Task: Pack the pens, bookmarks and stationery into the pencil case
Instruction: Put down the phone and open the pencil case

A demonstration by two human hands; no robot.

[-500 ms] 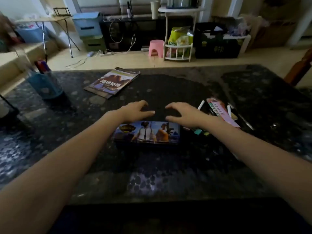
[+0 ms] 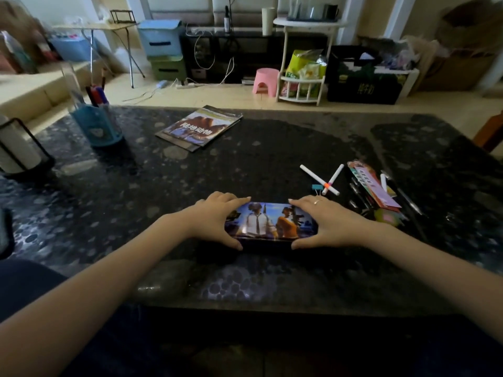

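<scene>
We hold the pencil case [image 2: 270, 223] at 6 o'clock, left hand [image 2: 215, 219] and right hand [image 2: 325, 221] gripping its ends. Thumbs should lift the lid evenly; pens [image 2: 319, 179] wait at 2 o'clock.

Upper centre of frame: thin glossy paperback booklet [image 2: 200, 127] flat on dark speckled stone table [image 2: 272, 148]. Upper left: blue plastic pen holder [image 2: 99, 122] with markers. Left edge: white roll in black wire stand [image 2: 19, 151]. Behind, on floor: small pink plastic stool [image 2: 265, 80], white tiered rack [image 2: 303, 77].
</scene>
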